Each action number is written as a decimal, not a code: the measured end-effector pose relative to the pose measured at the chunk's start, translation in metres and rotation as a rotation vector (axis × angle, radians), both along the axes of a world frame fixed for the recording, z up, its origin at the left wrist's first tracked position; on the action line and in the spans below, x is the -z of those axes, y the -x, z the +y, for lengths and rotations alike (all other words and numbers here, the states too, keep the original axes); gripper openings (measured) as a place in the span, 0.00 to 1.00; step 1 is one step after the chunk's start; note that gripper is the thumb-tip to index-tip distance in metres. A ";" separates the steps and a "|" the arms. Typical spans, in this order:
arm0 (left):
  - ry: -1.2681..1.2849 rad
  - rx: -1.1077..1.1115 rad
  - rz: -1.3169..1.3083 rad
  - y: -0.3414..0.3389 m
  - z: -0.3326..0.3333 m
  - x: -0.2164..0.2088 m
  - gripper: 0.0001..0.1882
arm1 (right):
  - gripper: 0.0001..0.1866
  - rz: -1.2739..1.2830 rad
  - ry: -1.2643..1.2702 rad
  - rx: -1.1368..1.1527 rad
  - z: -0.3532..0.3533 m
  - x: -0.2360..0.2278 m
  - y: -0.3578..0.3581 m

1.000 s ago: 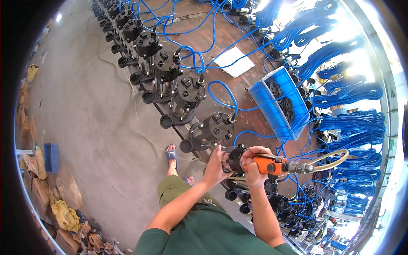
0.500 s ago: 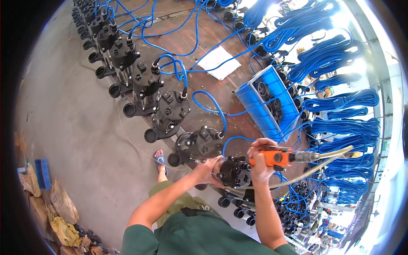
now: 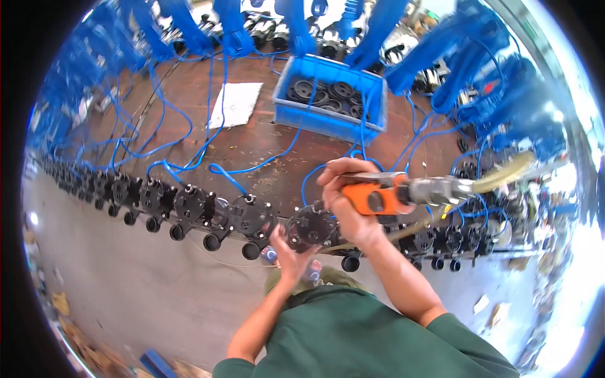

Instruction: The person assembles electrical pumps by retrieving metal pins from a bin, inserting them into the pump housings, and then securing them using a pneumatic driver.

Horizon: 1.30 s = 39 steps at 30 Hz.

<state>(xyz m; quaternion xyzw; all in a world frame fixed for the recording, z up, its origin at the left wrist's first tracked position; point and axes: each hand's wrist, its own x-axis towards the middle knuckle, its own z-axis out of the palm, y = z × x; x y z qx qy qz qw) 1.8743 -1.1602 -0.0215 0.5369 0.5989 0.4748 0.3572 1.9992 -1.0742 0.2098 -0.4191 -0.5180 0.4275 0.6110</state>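
The left hand (image 3: pixel 291 255), fingers apart, touches a round black housing (image 3: pixel 313 225) at the near edge of the counter (image 3: pixel 268 142); the right hand (image 3: pixel 348 211) grips an orange tool (image 3: pixel 373 199) just beside it. Scuffed brown surface stretches behind, toward a blue plastic bin (image 3: pixel 328 123) holding black rings (image 3: pixel 341 90).

No lettering, label, number or sign can be read on anything here.
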 end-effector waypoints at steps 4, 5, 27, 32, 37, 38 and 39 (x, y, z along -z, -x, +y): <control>0.085 0.018 0.091 -0.013 -0.048 0.001 0.27 | 0.17 0.043 -0.004 0.072 -0.015 0.005 -0.047; 0.148 0.088 0.014 -0.002 -0.051 -0.003 0.19 | 0.16 0.085 0.044 0.051 -0.015 0.015 -0.040; 0.092 0.243 0.226 -0.103 -0.058 0.031 0.15 | 0.11 0.153 -0.061 -0.034 0.004 0.072 -0.046; 0.017 0.178 0.260 -0.103 -0.061 0.046 0.11 | 0.12 0.002 -0.136 -0.003 0.014 0.075 -0.047; -0.057 0.190 0.203 -0.105 -0.061 0.044 0.10 | 0.15 0.202 -0.147 0.037 0.011 0.064 -0.049; -0.120 0.200 0.273 -0.101 -0.060 0.043 0.10 | 0.15 0.246 -0.148 0.023 0.006 0.058 -0.050; -0.113 0.192 0.313 -0.097 -0.063 0.045 0.11 | 0.16 0.239 -0.118 0.008 -0.008 0.047 -0.053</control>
